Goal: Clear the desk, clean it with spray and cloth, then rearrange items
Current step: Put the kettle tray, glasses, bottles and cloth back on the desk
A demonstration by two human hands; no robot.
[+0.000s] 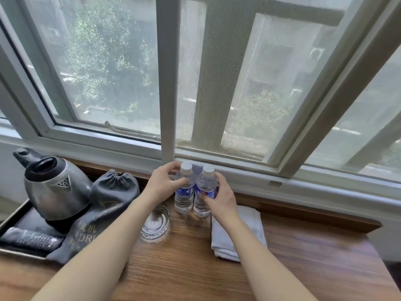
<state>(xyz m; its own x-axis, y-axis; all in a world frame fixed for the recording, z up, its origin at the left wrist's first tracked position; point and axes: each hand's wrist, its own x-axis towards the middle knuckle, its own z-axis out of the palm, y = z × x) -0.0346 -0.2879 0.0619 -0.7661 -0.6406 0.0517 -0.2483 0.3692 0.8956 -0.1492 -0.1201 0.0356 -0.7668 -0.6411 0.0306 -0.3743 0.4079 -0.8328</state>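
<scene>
Bottles stand side by side at the back of the wooden desk (293, 263), close under the window (217, 83). They touch each other and both stand up straight. Each one has a white cap and a blue label, and the water inside is clear.

The left hand (163, 183) curls around the left bottle (184, 192), with the thumb across the front and the fingers up near the cap. The right hand (219, 197) curls around the right bottle (204, 192), with the thumb on the blue label. Both bare arms reach forward over the desk.

A round glass dish (155, 223) sits on the desk just in front of the left bottle, partly under the left arm. A folded white cloth (249, 227) lies flat on the desk to the right of the bottles, under the right arm.

On the left, a dark tray (13, 222) holds a shiny metal kettle (57, 190) with a black lid and handle. A dark remote (30, 240) lies on the tray in front of the kettle. A gray cloth bag (108, 203) with a pulled-shut top leans beside the kettle, between it and the left arm.
</scene>
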